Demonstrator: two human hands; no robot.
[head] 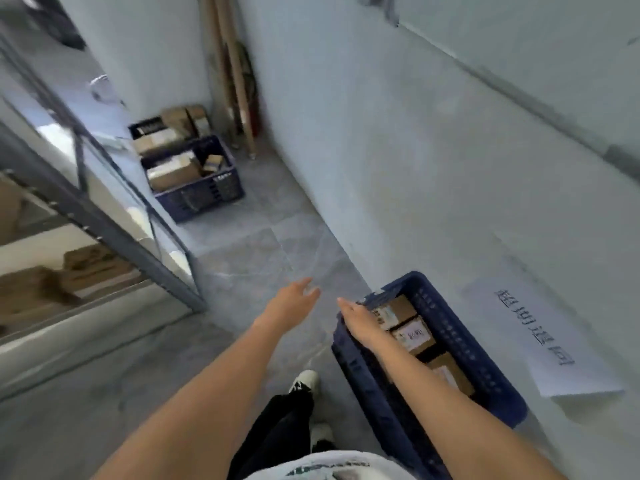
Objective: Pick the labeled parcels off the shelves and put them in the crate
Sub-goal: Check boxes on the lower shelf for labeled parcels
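The right hand (360,322) lies flat and empty over the crate (491,386), whose parcels (414,336) run from 5 to 11 o'clock. The left hand (291,301), also empty with straight fingers, is nearer the shelves (104,237) at 9 o'clock.

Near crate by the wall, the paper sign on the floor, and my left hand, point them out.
near crate (464,327): head view, far side wall.
paper sign (561,355): head view, sheet's middle.
left hand (294,301): head view, back of hand.
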